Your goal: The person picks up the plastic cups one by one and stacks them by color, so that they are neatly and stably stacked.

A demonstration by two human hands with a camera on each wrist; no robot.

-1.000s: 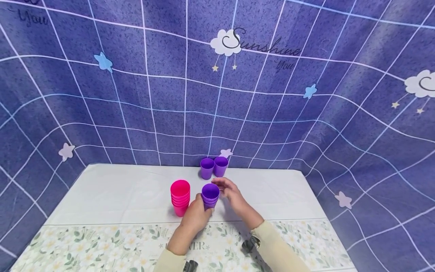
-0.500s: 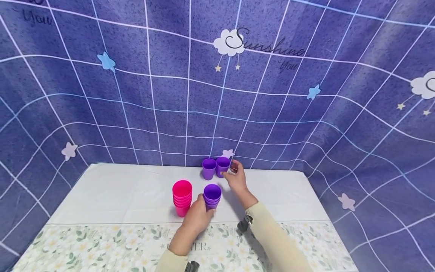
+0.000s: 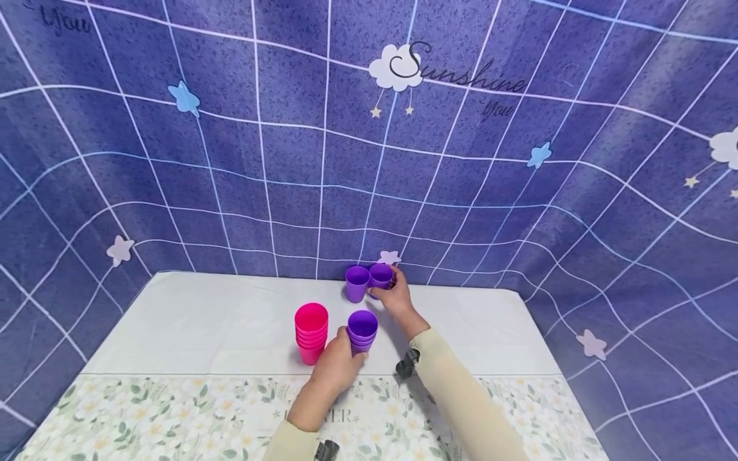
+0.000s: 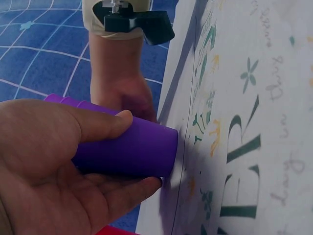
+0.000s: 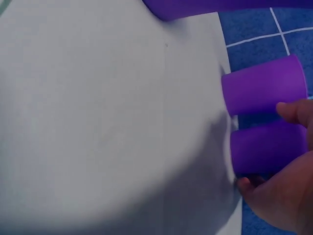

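My left hand (image 3: 337, 363) grips a stack of several nested purple cups (image 3: 362, 330), mouths up, near the middle of the table. In the left wrist view its thumb and fingers lie on either side of the purple stack (image 4: 132, 142). Farther back, my right hand (image 3: 398, 294) holds the right one of two upright purple cups (image 3: 380, 274). The left purple cup (image 3: 356, 285) stands close beside it. The right wrist view shows the thumb and fingers around the nearer cup (image 5: 266, 149), with the other cup (image 5: 264, 85) next to it.
A stack of pink cups (image 3: 311, 326) stands just left of the purple stack. The white table (image 3: 219, 320) has a flowered strip (image 3: 173, 410) along its front. A blue gridded curtain (image 3: 288, 160) hangs behind the table and at its sides.
My right hand has moved back from beside the purple stack to the rear right purple cup and taken hold of it. The left hand keeps its grip on the stack.
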